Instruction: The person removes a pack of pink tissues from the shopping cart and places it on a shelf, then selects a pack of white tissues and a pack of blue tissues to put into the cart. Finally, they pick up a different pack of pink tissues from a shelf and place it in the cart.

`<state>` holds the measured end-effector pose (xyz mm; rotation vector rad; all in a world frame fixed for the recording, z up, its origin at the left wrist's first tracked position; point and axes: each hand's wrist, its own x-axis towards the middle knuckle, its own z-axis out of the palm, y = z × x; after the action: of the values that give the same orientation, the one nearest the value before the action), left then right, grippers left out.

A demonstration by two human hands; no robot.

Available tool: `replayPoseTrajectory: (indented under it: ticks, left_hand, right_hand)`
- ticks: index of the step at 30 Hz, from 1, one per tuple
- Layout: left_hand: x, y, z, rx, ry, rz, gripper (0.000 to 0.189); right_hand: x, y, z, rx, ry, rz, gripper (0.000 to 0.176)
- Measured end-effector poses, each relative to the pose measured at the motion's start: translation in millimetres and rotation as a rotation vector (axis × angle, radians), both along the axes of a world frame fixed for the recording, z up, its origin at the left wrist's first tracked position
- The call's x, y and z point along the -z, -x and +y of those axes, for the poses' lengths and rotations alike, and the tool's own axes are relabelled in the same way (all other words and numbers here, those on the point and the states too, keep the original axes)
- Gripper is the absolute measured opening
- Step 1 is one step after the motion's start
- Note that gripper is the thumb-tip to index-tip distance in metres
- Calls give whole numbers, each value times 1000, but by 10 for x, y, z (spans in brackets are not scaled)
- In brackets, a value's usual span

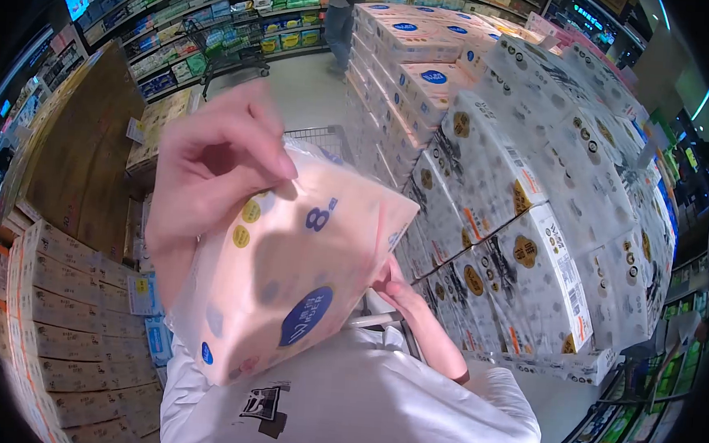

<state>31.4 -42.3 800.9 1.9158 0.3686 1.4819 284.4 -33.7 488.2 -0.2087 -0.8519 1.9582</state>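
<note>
A pink, plastic-wrapped pack of tissues (pixel 273 298), with blue oval logos and a large "8", is held up tilted in front of my chest. My left hand (pixel 221 152) pinches the wrap at its upper edge between thumb and fingers. At the pack's right edge, farther from the camera, is my right hand (pixel 397 285). Its fingers are curled against that edge, and some are hidden behind the pack. A pale bar (pixel 374 320), apparently a cart handle, shows just below the right hand. Part of a wire shopping cart (pixel 315 135) is visible beyond the pack.
White wrapped tissue packs (pixel 489 270) are stacked high at right, with pink packs (pixel 416 79) behind. Brown-beige packs (pixel 81 318) are piled at left. Another cart (pixel 227 55) and a person (pixel 340 22) are near the stocked shelves (pixel 277 22) at the back.
</note>
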Motion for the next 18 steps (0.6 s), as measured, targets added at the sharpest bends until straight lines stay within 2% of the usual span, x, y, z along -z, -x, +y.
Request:
replayPoseTrajectory:
  ticks: [3,6,8,10,11,12,14,15,17,18]
  left_hand:
    - [394,-38,337,116,183,-105,15]
    - [748,62,640,-54,398,0,27]
    - [1012,47,746,-107,535,-234,34]
    - [1389,79,802,-150,678,-518,41]
    - [1652,124,765,-165,748,-684,44]
    - [1897,166,703,-178,813,-848,47]
    - [2393,163,307,4,731,-918,53]
    - [2861,233,206,-106,704,-872,58]
    - [3065,181,-36,-165,723,-929,65]
    - [2729,-16,-229,-119,769,-1037,67]
  right_hand:
    - [220,9,-395,-232,313,185,113]
    - [272,-34,-526,-234,418,208,107]
    - [247,-64,-516,-168,443,181,103]
    - [72,-48,-489,11,378,53,100]
    - [-66,-14,-495,164,306,-92,89]
    - [-67,0,-455,201,304,-94,90]
    - [-65,5,-356,280,301,-96,93]
    - [47,6,-272,260,302,-43,94]
    - [24,61,-162,289,277,-56,94]
    - [14,82,-113,301,265,-68,95]
